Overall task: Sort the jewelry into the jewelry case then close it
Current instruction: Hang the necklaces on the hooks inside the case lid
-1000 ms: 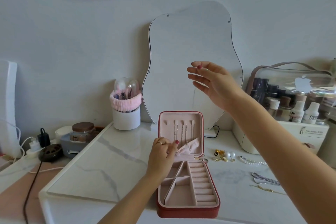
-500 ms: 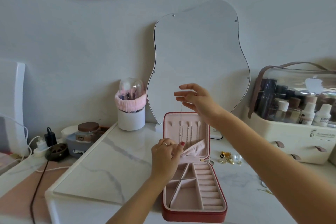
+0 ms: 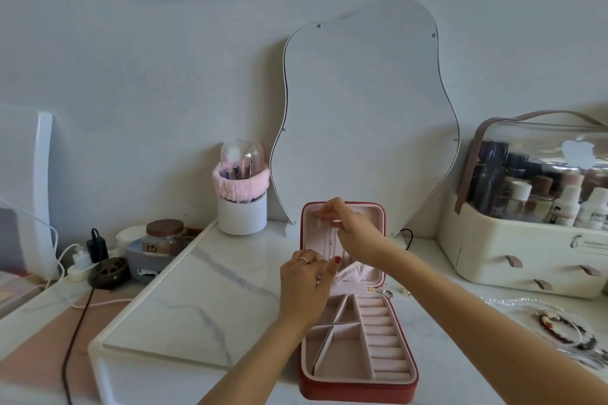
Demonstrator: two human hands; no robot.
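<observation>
A red jewelry case (image 3: 358,388) with pink lining lies open on the marble tabletop, its lid (image 3: 309,227) standing upright. My right hand (image 3: 353,233) is up at the lid's hooks and pinches the top of a thin silver necklace (image 3: 331,245) that hangs down the lid. My left hand (image 3: 306,283), with a ring on one finger, pinches the chain's lower end at the lid's elastic pocket (image 3: 353,273). The tray's compartments hold nothing. More jewelry lies to the right: a pearl strand (image 3: 513,301), a dark beaded bracelet (image 3: 566,330) and small gold pieces (image 3: 405,291).
A wavy mirror (image 3: 365,115) leans on the wall behind the case. A white brush holder (image 3: 241,204) with a pink band stands to its left. A cream cosmetics organizer (image 3: 526,253) fills the right. A jar (image 3: 164,237), chargers and cables sit far left.
My right hand has come down from in front of the mirror to the lid's hooks, bringing the necklace with it. My left hand has stayed at the lid's pocket.
</observation>
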